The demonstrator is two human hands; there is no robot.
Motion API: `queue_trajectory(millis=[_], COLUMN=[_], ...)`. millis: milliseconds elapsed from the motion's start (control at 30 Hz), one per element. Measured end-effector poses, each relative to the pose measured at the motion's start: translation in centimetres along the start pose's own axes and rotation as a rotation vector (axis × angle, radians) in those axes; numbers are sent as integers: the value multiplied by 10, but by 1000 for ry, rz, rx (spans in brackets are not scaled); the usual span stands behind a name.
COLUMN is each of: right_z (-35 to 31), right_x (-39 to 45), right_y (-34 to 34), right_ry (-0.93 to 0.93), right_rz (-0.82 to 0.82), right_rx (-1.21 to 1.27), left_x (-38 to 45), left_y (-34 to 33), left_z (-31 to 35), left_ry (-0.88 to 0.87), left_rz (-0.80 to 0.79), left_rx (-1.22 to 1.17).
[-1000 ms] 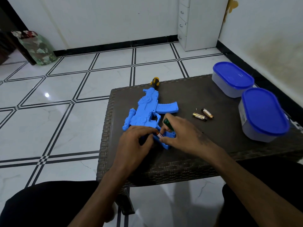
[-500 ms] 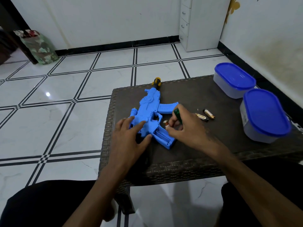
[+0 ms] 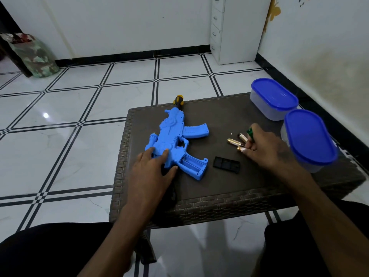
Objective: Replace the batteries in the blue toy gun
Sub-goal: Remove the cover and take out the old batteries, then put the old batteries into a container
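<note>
The blue gun (image 3: 173, 140) lay flat on the left part of the dark woven table (image 3: 219, 188), muzzle pointing away, its grip nearest the person. The battery bay (image 3: 189, 162) in the grip stood uncovered, and whether any cell sat inside could not be told. The black cover (image 3: 226, 164) lay on the table just right of the grip, apart from it.

The left hand (image 3: 153, 172) rested on the gun's rear body with fingers straight and spread, pressing it down.

The right hand (image 3: 263, 148) was over by the loose batteries (image 3: 236, 141), well right of the gun. Its fingers were curled round a green-handled tool (image 3: 250, 133), and its fingertips pinched one battery (image 3: 241, 149) touching or just above the table, beside two others lying there.

Two blue-lidded tubs (image 3: 273, 98) sat at the table's right side, the nearer tub (image 3: 309, 136) just beyond the right hand. A yellow-and-black object (image 3: 179, 99) showed at the far edge behind the muzzle.
</note>
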State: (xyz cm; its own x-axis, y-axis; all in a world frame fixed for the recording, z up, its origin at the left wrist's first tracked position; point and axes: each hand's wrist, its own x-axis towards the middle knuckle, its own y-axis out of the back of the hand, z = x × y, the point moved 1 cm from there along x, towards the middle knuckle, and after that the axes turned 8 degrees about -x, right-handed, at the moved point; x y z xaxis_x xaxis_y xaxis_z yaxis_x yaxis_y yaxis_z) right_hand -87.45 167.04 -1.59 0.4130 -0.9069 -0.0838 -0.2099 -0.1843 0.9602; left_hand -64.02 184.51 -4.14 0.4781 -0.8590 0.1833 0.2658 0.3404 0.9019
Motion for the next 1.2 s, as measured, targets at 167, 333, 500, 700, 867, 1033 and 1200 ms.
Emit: queue_trajectory(millis=[167, 333, 500, 700, 867, 1033, 1200], right_z=[3, 4, 9, 6, 7, 11, 23], right_x=[-4, -6, 2, 10, 18, 26, 43], right_y=[-3, 1, 8, 3, 2, 7, 44], right_ry=[-15, -59, -144, -108, -96, -98, -90], right_rz=[18, 94, 192, 131, 59, 2, 172], right_rx=[10, 115, 90, -86, -150, -143, -112], left_x=[3, 4, 15, 44, 76, 111, 137], left_y=[2, 4, 8, 3, -7, -23, -41], left_z=[0, 1, 19, 62, 107, 139, 160], left_ry=[-20, -58, -137, -242, -374, -429, -410], left_rz=[8, 64, 83, 58, 45, -17, -61], left_rx=[29, 31, -7, -131, -151, -150, -148])
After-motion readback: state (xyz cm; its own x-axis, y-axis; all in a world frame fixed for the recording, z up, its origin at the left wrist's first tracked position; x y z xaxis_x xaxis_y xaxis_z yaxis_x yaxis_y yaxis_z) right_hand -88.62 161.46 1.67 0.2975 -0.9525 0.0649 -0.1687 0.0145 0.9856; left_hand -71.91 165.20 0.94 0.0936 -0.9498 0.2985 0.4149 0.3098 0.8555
